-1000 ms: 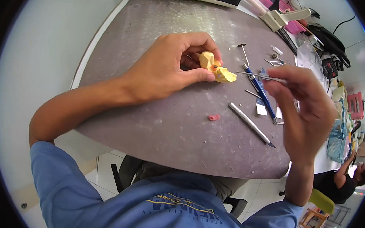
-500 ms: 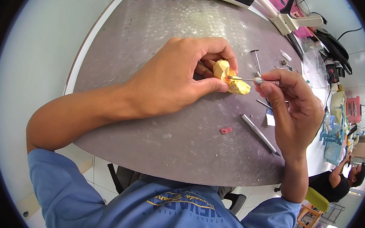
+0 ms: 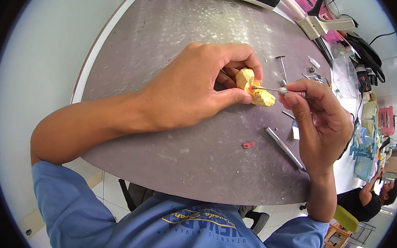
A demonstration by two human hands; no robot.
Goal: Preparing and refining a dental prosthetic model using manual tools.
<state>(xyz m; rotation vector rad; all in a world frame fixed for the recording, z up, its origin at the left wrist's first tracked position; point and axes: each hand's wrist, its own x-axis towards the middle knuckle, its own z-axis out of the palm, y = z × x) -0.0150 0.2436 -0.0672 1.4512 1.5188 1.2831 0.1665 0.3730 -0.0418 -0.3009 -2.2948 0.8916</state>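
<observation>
A small, lumpy yellow plaster dental model (image 3: 263, 98) is held above the grey table, its far side hidden by fingers. My left hand (image 3: 194, 88) grips it between thumb and fingers from the left. In my right hand (image 3: 321, 117) is a slim metal hand tool (image 3: 285, 91) with a ridged collar, pinched between thumb and forefinger. Its thin shaft points left, and the small dark tip meets the model near an orange patch beside my left thumb. Whether the tip presses in or only rests there, I cannot tell.
On the grey table (image 3: 177, 156) lie a pink lump (image 3: 249, 144) and a metal knife (image 3: 284, 148), close to my right wrist. A disc-headed tool (image 3: 281, 65) and small parts are beyond my right hand. A jointed lamp arm (image 3: 323, 26) stands far right. Another person (image 3: 366, 202) sits at right.
The model and both hands have shifted slightly right and down in the picture, along with the table items. Both grips and the tip's contact with the model look the same.
</observation>
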